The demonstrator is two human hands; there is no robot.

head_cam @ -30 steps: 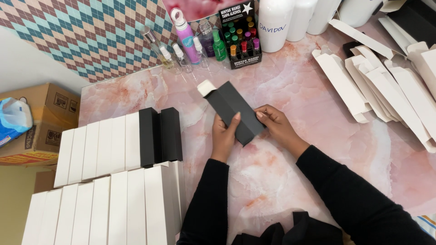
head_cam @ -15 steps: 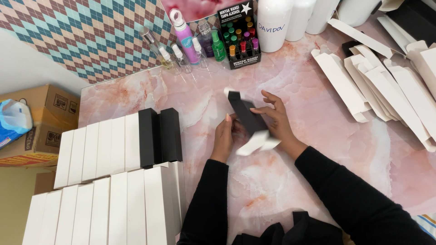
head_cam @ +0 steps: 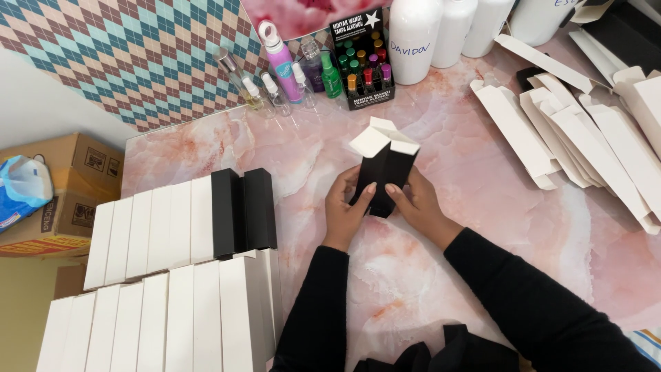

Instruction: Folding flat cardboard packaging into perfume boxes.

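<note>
A tall black carton (head_cam: pixel 381 176) with white inner flaps open at its top stands upright over the pink marble table (head_cam: pixel 441 275). My left hand (head_cam: pixel 346 209) grips its lower left side. My right hand (head_cam: pixel 415 201) grips its lower right side. Both sleeves are black. To the left lie rows of assembled white boxes (head_cam: pixel 151 275) with two black boxes (head_cam: pixel 242 210) at the end of the upper row.
Flat unfolded white cartons (head_cam: pixel 585 131) are piled at the right. Small spray bottles (head_cam: pixel 275 76), a black display box of little vials (head_cam: pixel 363 65) and white bottles (head_cam: pixel 441 31) stand at the back. Cardboard boxes (head_cam: pixel 62 193) sit left of the table.
The black carton was lying slanted in my hands; I have turned it upright, squared it into a tube, and its white top flaps now stand open.
</note>
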